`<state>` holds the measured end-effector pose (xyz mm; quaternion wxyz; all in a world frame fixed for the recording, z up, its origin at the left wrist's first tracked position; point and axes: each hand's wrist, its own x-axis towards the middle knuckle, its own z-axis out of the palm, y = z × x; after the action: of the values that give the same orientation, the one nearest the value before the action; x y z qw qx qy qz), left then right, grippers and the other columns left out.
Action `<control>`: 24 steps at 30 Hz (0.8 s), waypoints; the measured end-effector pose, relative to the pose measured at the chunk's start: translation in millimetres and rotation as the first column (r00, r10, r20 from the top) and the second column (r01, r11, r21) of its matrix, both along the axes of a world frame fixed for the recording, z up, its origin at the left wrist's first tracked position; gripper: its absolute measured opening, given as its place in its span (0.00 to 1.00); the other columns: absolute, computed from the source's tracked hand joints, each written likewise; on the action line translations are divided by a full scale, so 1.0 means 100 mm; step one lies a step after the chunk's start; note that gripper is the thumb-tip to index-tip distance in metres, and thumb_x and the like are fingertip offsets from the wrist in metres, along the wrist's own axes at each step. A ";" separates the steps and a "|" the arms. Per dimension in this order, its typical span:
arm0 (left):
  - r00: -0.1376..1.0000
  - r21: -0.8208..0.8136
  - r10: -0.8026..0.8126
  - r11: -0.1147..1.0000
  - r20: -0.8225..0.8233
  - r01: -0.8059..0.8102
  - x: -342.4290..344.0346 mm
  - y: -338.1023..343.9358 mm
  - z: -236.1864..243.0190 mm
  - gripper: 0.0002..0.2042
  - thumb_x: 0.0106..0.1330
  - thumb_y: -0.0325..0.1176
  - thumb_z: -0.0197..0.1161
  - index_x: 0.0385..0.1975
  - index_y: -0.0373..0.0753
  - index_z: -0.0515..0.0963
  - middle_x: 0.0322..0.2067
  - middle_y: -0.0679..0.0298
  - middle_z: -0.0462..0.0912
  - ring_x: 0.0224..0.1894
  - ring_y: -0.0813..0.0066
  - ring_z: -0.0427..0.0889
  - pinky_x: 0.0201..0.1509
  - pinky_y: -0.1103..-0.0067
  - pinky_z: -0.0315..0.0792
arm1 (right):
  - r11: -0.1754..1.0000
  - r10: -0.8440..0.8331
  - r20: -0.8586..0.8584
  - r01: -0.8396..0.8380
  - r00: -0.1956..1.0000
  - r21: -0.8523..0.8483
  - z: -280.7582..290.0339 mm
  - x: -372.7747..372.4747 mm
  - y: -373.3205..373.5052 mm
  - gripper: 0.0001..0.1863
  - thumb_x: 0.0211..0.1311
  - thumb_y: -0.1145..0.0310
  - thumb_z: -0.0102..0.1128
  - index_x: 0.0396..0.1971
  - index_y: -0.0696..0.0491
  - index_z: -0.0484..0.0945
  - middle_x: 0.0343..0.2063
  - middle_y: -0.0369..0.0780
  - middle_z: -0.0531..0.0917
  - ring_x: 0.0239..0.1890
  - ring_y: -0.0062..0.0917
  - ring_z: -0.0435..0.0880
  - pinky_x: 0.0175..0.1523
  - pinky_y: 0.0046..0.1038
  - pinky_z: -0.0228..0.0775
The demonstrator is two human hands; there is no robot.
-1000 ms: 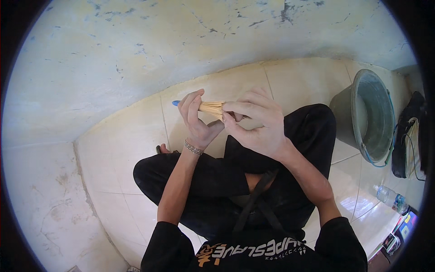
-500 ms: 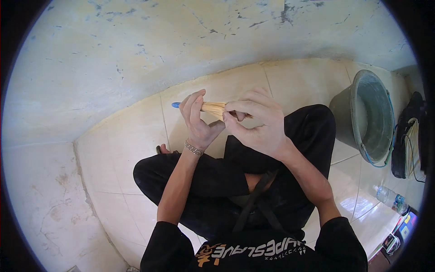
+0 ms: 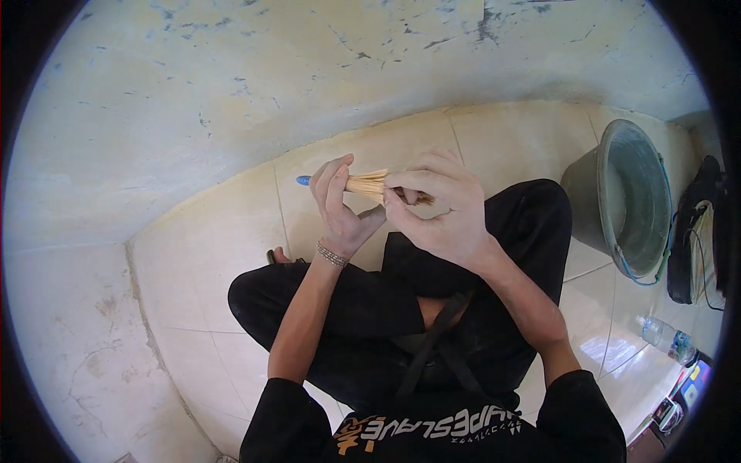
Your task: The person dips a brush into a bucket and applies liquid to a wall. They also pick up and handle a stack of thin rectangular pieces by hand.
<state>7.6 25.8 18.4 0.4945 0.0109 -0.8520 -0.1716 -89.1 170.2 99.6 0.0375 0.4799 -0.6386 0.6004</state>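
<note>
A slim brush (image 3: 363,185) with straw-coloured bristles lies crosswise between my two hands, above my crossed legs. Its blue handle end (image 3: 303,180) pokes out on the left, past my left hand (image 3: 340,208), whose fingers wrap round the handle. On the right, my right hand (image 3: 445,207) pinches the bristles between thumb and forefinger. Darker bristle tips show below that hand's curled fingers. The rest of the handle is hidden in the left hand.
A grey bucket (image 3: 583,189) with a blue handle lies tipped at the right. Beyond it are a black bag (image 3: 683,255) and a clear plastic bottle (image 3: 664,339). A stained wall (image 3: 309,69) rises ahead, with pale floor tiles (image 3: 193,270) below.
Both hands and the brush have shifted only very slightly to the right. The grip of each hand looks the same.
</note>
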 end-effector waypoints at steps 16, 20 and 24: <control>0.998 -0.098 0.055 0.994 -0.023 -0.057 0.00 0.02 0.08 0.43 0.44 0.36 0.78 0.60 0.36 0.59 0.51 0.52 0.74 0.50 0.56 0.73 0.52 0.65 0.67 | 1.000 -0.025 -0.074 0.026 0.997 0.003 0.01 -0.01 0.03 0.10 0.41 0.77 0.68 0.27 0.50 0.81 0.17 0.30 0.72 0.22 0.21 0.70 0.34 0.24 0.59; 0.998 -0.113 0.057 0.992 -0.007 -0.057 0.03 -0.01 0.08 0.43 0.44 0.37 0.78 0.60 0.37 0.59 0.52 0.51 0.73 0.50 0.56 0.72 0.52 0.65 0.66 | 1.000 -0.024 -0.073 0.025 0.997 0.011 0.04 0.00 0.03 0.10 0.41 0.77 0.68 0.27 0.51 0.81 0.18 0.31 0.74 0.23 0.21 0.71 0.35 0.24 0.59; 0.999 -0.091 0.053 0.994 0.000 -0.052 0.00 0.02 0.05 0.44 0.45 0.38 0.79 0.61 0.37 0.58 0.52 0.51 0.73 0.50 0.55 0.72 0.52 0.65 0.67 | 0.999 -0.037 -0.076 0.038 0.996 0.013 0.02 0.02 0.03 0.09 0.42 0.77 0.69 0.27 0.52 0.82 0.18 0.31 0.74 0.23 0.21 0.71 0.35 0.24 0.59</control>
<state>7.4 27.6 22.9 0.4979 0.0108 -0.8589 -0.1194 -87.5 173.0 101.5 0.0694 0.4904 -0.6500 0.5764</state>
